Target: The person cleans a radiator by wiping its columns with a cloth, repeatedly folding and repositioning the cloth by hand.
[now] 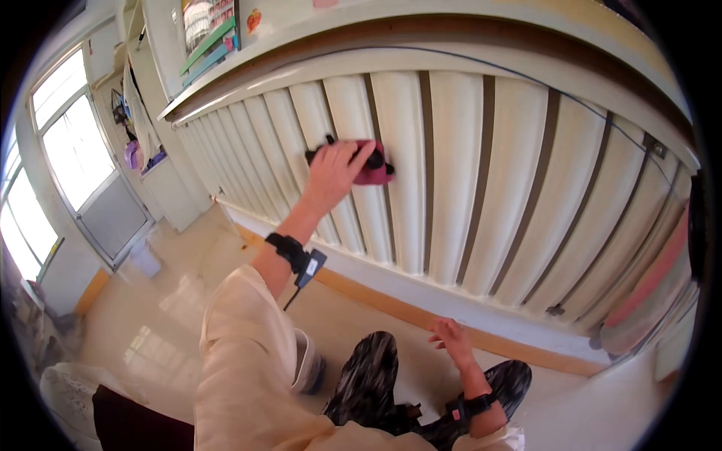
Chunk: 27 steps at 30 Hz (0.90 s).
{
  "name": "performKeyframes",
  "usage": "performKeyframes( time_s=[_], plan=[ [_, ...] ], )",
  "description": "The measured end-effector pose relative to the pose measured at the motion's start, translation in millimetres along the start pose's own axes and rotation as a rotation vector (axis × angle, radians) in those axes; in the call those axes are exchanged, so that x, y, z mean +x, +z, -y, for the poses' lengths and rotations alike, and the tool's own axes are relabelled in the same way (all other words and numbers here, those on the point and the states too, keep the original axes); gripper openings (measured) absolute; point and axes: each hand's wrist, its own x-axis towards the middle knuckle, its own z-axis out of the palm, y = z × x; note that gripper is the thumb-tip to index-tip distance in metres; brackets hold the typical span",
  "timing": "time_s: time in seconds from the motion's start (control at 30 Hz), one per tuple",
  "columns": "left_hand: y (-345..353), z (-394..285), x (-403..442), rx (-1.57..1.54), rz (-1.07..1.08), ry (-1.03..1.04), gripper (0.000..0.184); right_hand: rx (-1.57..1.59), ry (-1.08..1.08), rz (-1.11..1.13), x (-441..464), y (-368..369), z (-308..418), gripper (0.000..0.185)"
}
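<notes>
My left hand [335,173] is stretched up to the white radiator [455,180], its fingers closed over a magenta cloth [370,171] with black parts. The cloth lies against the radiator's upright ribs, and my hand covers much of it. A dark piece sticks out above my fingers. Low down near my right knee, my right hand [451,337] hangs in front of the radiator's base with loosely bent fingers, holding nothing I can see. Both forearms wear black straps; a small grey device [310,264] sits on the left one.
A ledge [421,28] runs above the radiator with a dark cable under it. Beside my left leg stands a pale bucket [307,364]. Farther off are a white bin [144,257] and a door [113,218]. Pipes and a pinkish fabric [650,289] are at right.
</notes>
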Motion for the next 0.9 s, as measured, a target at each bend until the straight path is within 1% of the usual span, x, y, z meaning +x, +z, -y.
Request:
performKeyframes(
  time_s=[0.07,0.13,0.2,0.23,0.3,0.4,0.43,0.47,0.57,0.7,0.77,0.83,0.9],
  plan=[
    [-5,21,22,0.01,0.009,0.004,0.048,-0.022,0.037,0.007,-2,3,-3,0.033],
    [-2,37,47,0.028,-0.163,-0.099,0.047,-0.039,-0.002,0.037,3,2,-9,0.032],
    [-5,52,75,0.031,-0.27,-0.153,0.043,-0.03,0.009,0.045,1,4,-7,0.031],
    [-6,51,81,0.026,-0.269,-0.154,0.043,-0.044,0.013,0.045,1,4,-5,0.03],
    [-6,43,79,0.027,-0.166,-0.268,0.046,-0.055,0.038,0.04,-2,5,-4,0.029],
    [3,16,46,0.004,-0.183,-0.256,0.043,-0.106,0.034,0.08,0,6,-2,0.028],
    [6,7,30,-0.05,-0.169,-0.235,0.044,-0.131,0.045,0.092,1,6,-3,0.028],
    [5,-6,16,-0.114,-0.145,-0.236,0.045,-0.154,0.063,0.104,-2,7,-5,0.028],
    [5,-43,-33,-0.161,-0.014,-0.225,0.043,-0.172,0.061,0.137,-6,11,-1,0.027],
    [10,-94,-96,-0.255,0.125,-0.269,0.039,-0.123,0.068,0.148,-6,14,-1,0.027],
    [16,-116,-126,-0.284,0.167,-0.263,0.039,-0.217,0.099,0.169,-5,17,2,0.028],
    [17,-138,-157,-0.326,0.219,-0.267,0.039,-0.229,0.106,0.174,-5,18,4,0.029],
    [13,-162,-183,-0.426,0.427,-0.225,0.041,-0.238,0.122,0.169,-9,20,-2,0.029]
  ],
)
